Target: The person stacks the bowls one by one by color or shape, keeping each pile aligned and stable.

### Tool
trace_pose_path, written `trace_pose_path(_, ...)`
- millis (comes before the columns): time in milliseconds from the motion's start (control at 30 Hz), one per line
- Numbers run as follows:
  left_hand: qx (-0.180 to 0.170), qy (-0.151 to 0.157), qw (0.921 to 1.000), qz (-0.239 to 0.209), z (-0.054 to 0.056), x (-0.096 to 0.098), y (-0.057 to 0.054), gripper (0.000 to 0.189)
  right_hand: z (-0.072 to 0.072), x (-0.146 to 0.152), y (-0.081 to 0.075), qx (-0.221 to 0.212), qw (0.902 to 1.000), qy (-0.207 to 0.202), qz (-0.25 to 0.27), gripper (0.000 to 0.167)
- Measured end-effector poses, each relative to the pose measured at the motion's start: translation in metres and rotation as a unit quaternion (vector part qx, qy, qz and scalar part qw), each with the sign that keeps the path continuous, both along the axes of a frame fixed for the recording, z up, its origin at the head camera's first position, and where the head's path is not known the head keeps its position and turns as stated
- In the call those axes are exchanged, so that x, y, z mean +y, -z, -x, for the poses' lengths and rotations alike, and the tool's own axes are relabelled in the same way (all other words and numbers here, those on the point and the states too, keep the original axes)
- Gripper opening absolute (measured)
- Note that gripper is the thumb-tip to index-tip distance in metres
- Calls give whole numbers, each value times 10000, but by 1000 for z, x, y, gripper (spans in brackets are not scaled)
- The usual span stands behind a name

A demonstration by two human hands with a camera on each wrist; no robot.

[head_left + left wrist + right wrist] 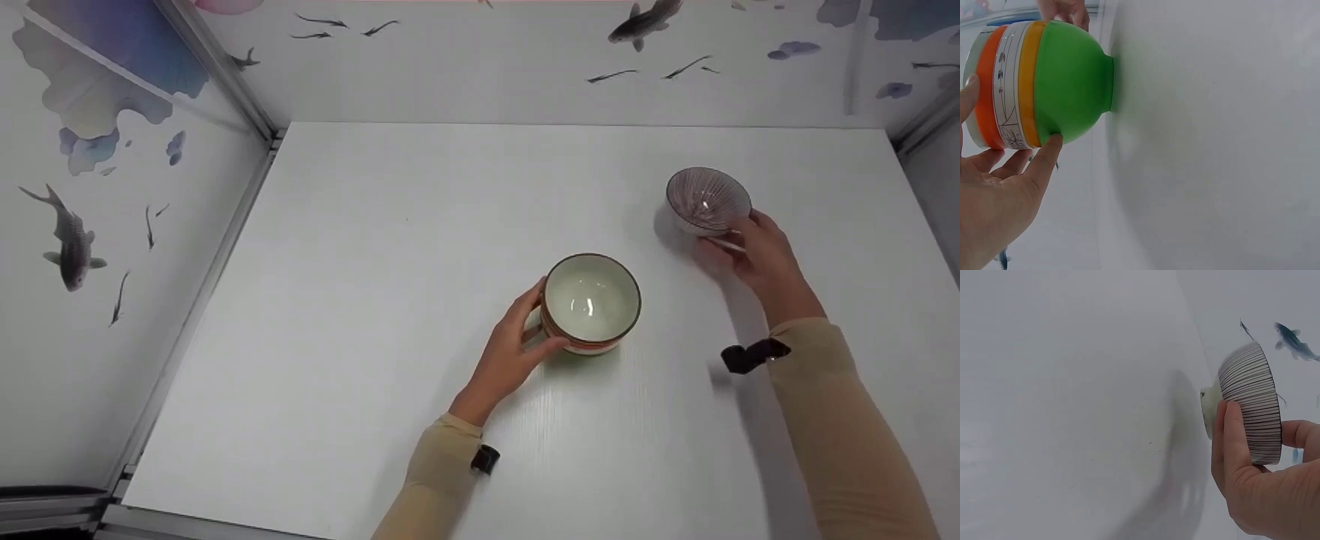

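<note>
In my left hand (510, 349) is a tall stack of bowls (1067, 79), its layers showing green, yellow, white with line drawings, orange and pale green. The thumb lies near the rim and the fingers curve round the side; the green foot is at the table surface. From above, the pale green inside of the top bowl (592, 296) shows nothing in it. Farther back on the right, my right hand (765, 255) grips a smaller bowl (1255, 402) with thin dark stripes. Its fingers lie under the side near the foot, the thumb at the rim. This bowl appears raised from the table.
A white table (375, 300) spreads beneath both hands. Pale panels printed with fish stand along the back (487, 67) and left side (75, 360), with metal frame rails at the corners. A small black device (754, 356) sits on each wrist.
</note>
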State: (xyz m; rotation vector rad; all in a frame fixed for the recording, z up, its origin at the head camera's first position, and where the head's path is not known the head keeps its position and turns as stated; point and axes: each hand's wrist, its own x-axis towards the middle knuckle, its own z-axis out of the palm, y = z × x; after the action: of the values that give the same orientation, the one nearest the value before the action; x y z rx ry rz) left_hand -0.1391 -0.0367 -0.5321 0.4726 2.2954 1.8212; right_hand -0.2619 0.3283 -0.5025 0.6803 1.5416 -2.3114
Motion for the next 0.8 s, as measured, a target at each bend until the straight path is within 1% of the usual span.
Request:
trace_pose_path(167,-30,19,10000,-53,1,0,1,83,-11,-3,-10,282,9994,-205,91,70)
trace_pose_path(300,-20,26,10000,-46,1,0,1,84,-18,-8,-20,472,9982,-366,14,64)
trace_pose_path(433,-58,15,10000,-30,0,0,2,85,-26,-14,-31,668,9955,-647,-176,60)
trace_pose_path(567,-59,22,10000,-32,-1,0,1,84,-34,-21,-44,926,9887,-1020,-592,60)
trace_pose_path(700,-23,9,10000,-16,-1,0,1,84,-43,-31,-57,1165,9808,-1274,-910,60)
trace_pose_path(800,22,9,10000,-18,-1,1,2,84,-48,-37,-66,1285,9787,-1395,-784,61)
